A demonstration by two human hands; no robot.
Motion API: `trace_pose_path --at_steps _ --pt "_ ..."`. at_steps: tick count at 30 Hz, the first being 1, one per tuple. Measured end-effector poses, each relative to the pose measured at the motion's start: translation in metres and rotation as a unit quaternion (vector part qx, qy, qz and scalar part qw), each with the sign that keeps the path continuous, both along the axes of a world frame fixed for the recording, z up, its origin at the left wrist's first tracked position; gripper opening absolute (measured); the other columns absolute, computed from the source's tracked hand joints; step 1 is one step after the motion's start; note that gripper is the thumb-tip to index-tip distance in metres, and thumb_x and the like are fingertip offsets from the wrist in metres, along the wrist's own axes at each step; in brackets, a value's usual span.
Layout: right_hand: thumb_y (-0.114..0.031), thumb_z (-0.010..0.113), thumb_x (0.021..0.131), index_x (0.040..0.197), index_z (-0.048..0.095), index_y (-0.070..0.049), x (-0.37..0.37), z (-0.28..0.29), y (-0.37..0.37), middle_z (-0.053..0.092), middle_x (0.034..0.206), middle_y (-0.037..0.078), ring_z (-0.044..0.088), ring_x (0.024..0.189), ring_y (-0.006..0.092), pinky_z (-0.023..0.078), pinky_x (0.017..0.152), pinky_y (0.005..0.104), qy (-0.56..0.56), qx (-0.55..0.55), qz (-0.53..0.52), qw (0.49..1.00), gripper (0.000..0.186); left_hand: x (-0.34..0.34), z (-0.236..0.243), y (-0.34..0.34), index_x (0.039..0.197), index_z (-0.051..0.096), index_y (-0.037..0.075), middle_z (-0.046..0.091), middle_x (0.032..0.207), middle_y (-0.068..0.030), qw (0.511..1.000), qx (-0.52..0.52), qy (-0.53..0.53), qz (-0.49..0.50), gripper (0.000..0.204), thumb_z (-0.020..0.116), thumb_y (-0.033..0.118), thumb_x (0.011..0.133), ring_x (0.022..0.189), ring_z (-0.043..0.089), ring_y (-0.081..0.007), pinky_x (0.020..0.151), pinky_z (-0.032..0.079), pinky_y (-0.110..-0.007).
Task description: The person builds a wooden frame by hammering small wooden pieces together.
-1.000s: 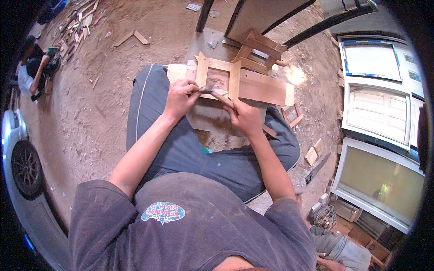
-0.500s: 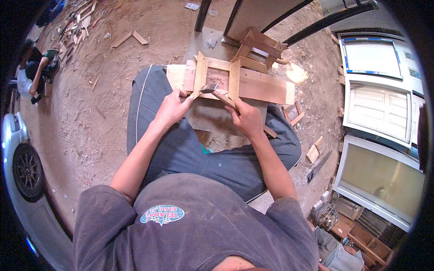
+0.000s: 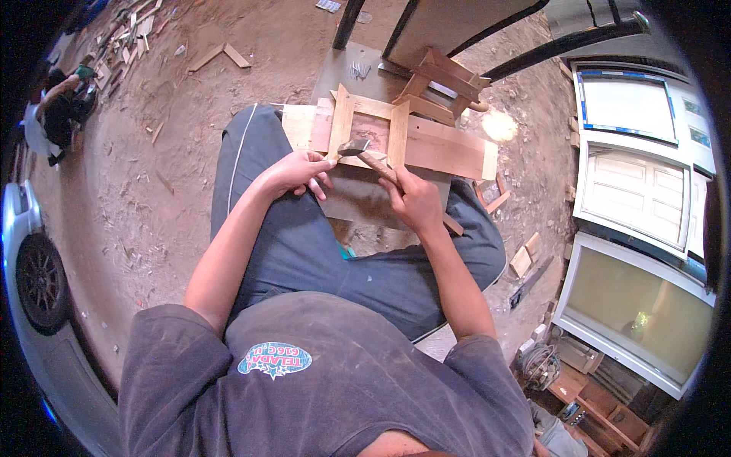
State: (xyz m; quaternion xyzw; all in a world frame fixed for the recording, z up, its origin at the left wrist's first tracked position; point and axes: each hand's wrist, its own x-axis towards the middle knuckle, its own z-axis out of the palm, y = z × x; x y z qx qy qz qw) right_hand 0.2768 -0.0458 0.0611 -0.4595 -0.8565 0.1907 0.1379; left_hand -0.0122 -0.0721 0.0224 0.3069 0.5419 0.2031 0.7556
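Note:
My right hand [image 3: 416,199] is closed round the wooden handle of a hammer [image 3: 375,164]. The metal head lies over the near left part of a small wooden frame [image 3: 342,126], made of pale slats. Thumb and forefinger of my left hand [image 3: 298,174] pinch at the frame's near left corner, while the other fingers hang bent below. Whatever is in the pinch is too small to make out. Beneath the frame is a reddish plank [image 3: 445,146], lying across a grey board [image 3: 365,199] between my knees.
Just beyond, an assembled wooden piece [image 3: 434,87] stands by black metal legs. Loose nails [image 3: 359,71] lie on the board's far end. Wood scraps [image 3: 221,57] are on the dirt floor. At far left are a car wheel [image 3: 42,283] and a crouching person [image 3: 61,114]; white framed panels [image 3: 636,190] stand at right.
My left hand's lower fingers have loosened and dropped away from the palm, with the fingertips still at the frame's corner. The hammer has barely moved. The view has shifted slightly.

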Motion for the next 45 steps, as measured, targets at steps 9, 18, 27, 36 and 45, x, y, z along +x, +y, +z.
trace_pose_path --at_steps 9,18,27,36,45 --pt "-0.036 0.072 0.096 0.091 0.062 -0.007 -0.002 0.003 0.000 0.068 0.077 0.017 0.069 0.069 0.0377 0.053 0.058 0.0482 -0.013 -0.012 -0.005 1.000 0.032 0.004 -0.007 -0.001 0.116 0.066 0.003 0.076 0.092 -0.0059 0.999 0.017 0.024 0.012 0.039 0.057 0.040 0.108 0.056 0.068 -0.0085 0.037 0.036 -0.019" --pt "-0.035 0.070 0.097 0.092 0.060 -0.007 -0.004 0.003 -0.003 0.066 0.076 0.018 0.068 0.069 0.0402 0.052 0.059 0.0493 0.005 -0.013 -0.011 1.000 0.030 0.004 -0.011 0.001 0.103 0.069 0.005 0.076 0.084 -0.0053 0.999 0.010 0.025 0.047 0.030 0.057 0.032 0.106 0.056 0.067 -0.0080 0.040 0.038 -0.020" --pt "-0.035 0.070 0.097 0.095 0.061 -0.007 -0.003 0.009 -0.002 0.068 0.080 0.019 0.069 0.072 0.0405 0.052 0.060 0.0494 -0.019 -0.024 -0.023 0.999 0.030 0.003 -0.014 0.000 0.100 0.069 0.004 0.078 0.090 -0.0083 0.999 0.029 0.019 0.006 0.035 0.055 0.036 0.107 0.057 0.069 -0.0090 0.040 0.038 -0.020" --pt "-0.035 0.070 0.097 0.101 0.062 -0.006 0.004 0.008 -0.003 0.070 0.082 0.019 0.070 0.074 0.0408 0.053 0.062 0.0498 -0.004 -0.039 -0.039 0.998 0.031 0.006 -0.011 -0.003 0.101 0.074 0.000 0.078 0.081 -0.0094 0.987 0.067 0.142 0.024 0.043 0.058 0.040 0.104 0.057 0.069 -0.0119 0.043 0.044 -0.027" --pt "-0.036 0.070 0.097 0.098 0.062 -0.008 0.014 0.004 -0.001 0.070 0.081 0.018 0.070 0.073 0.0392 0.054 0.061 0.0483 -0.003 -0.016 -0.005 1.000 0.029 0.024 0.009 0.117 0.117 0.067 0.005 0.065 0.125 -0.0171 0.680 0.609 0.405 0.044 0.026 0.063 0.021 0.096 0.123 0.059 -0.0370 0.104 0.048 -0.046"
